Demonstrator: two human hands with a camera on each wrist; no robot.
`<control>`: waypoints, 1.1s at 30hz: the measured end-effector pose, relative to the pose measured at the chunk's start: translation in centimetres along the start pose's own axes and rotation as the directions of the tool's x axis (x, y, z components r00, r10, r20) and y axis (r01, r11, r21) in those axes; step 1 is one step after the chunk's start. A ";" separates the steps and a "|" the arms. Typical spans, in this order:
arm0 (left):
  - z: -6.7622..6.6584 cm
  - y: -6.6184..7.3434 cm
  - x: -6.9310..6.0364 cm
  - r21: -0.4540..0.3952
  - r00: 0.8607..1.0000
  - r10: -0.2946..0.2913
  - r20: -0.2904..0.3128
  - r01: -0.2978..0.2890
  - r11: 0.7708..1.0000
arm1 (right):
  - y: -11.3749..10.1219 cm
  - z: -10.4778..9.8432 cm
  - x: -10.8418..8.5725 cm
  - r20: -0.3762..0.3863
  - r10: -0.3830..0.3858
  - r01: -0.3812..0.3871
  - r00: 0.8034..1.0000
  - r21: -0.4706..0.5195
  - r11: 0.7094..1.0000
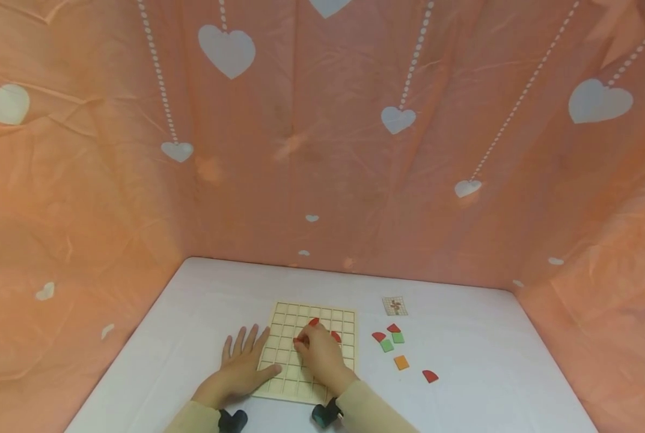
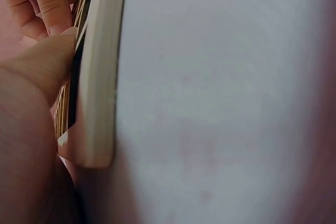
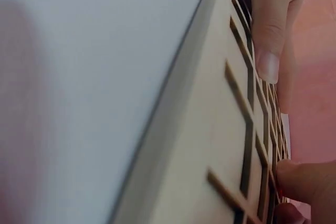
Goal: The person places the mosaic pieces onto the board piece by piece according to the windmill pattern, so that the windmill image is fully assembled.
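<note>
A square wooden grid board [image 1: 295,388] lies on the white table. My left hand [image 1: 242,365] rests along its left side with the fingers spread and the thumb over the grid; the thumb [image 2: 50,59] on the board's edge shows in the left wrist view. Over the middle of the grid, my right hand [image 1: 322,355] pinches a small red piece [image 1: 296,341] between thumb and fingers. Its shape is mostly hidden by the fingertips. One red quarter-circle piece [image 1: 314,322] lies on the grid just beyond that hand, and another red piece [image 1: 335,337] sits to its right.
Right of the board lie several loose pieces: red quarter circles [image 1: 430,376], green squares [image 1: 387,346] and an orange square [image 1: 401,362]. Behind them is a small pattern card [image 1: 395,306]. An orange curtain [image 1: 327,150] with white hearts surrounds the table.
</note>
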State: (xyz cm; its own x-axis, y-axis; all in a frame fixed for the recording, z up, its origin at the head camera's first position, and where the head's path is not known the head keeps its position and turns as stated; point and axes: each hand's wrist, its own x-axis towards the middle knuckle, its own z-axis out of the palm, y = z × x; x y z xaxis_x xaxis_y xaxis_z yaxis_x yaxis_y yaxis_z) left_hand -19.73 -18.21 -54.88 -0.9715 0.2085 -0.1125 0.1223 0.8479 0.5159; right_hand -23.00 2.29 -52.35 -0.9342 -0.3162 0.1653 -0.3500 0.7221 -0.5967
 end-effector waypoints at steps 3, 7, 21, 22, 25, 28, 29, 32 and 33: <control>0.0 0.2 0.1 0.005 1.000 -0.002 0.003 0.002 1.000 | -0.2 0.1 -0.1 -0.020 0.030 -0.030 0.999 -0.009 1.000; 0.2 0.0 0.2 0.032 1.000 -0.004 -0.005 0.004 0.999 | -0.8 0.5 0.0 -0.023 0.087 -0.087 0.996 -0.007 0.996; 0.2 0.1 -0.1 0.017 1.000 -0.005 -0.013 0.006 1.000 | -1.3 0.9 0.0 -0.051 0.139 -0.141 0.989 -0.046 0.989; 0.2 0.2 -0.2 0.002 1.000 0.005 -0.014 -0.005 1.000 | -1.3 0.9 -0.1 -0.057 0.139 -0.142 0.989 -0.049 0.989; -0.1 0.3 -0.1 0.002 1.000 0.010 -0.007 -0.010 1.000 | -1.2 0.8 -0.1 -0.070 0.131 -0.134 0.989 -0.051 0.990; -0.2 0.3 -0.1 0.000 1.000 0.010 -0.001 -0.010 1.000 | -1.1 0.6 -0.1 -0.052 0.130 -0.132 0.990 -0.029 0.991; -0.2 0.2 0.0 0.020 1.000 -0.001 0.008 0.000 1.000 | -1.1 0.4 0.0 -0.044 0.131 -0.131 0.990 -0.014 0.991; -0.1 0.1 0.2 0.016 1.000 -0.003 0.009 0.003 1.000 | -0.7 -0.9 0.1 -0.027 0.121 -0.119 0.992 0.047 0.992; 0.0 0.1 0.3 0.017 1.000 -0.006 0.010 0.006 1.000 | -0.3 -1.5 0.2 -0.032 0.112 -0.110 0.993 0.056 0.992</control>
State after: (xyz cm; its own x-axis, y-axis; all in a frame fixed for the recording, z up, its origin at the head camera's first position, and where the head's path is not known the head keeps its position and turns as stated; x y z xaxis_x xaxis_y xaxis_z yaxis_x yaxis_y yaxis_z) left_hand -20.04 -18.11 -54.88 -0.9702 0.2083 -0.1240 0.1202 0.8574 0.5004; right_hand -23.20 2.96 -50.93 -0.9693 -0.2136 0.1220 -0.2403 0.7167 -0.6547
